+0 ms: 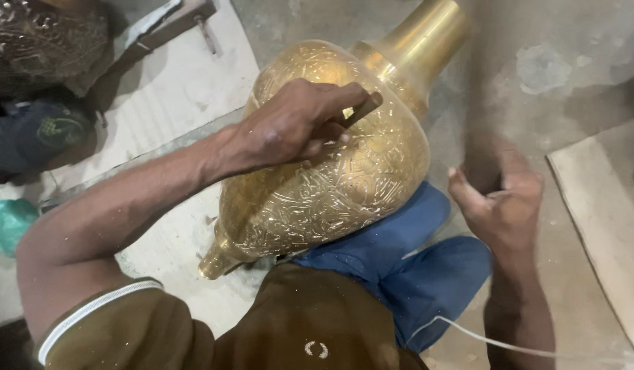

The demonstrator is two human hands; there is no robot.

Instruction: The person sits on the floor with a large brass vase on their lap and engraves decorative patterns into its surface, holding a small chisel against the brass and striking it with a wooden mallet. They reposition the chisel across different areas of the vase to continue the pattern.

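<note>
I see a grey concrete floor, dusty and stained. On it lie a pale sheet at the upper left, a flat pale board at the right, and a green bag at the left edge.

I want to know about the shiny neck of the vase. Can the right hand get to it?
Probably yes. The right hand is off to the side of the vase, and the floor between it and the smooth neck looks bare. But it is already gripping a blurred tool, so it isn't free.
</note>
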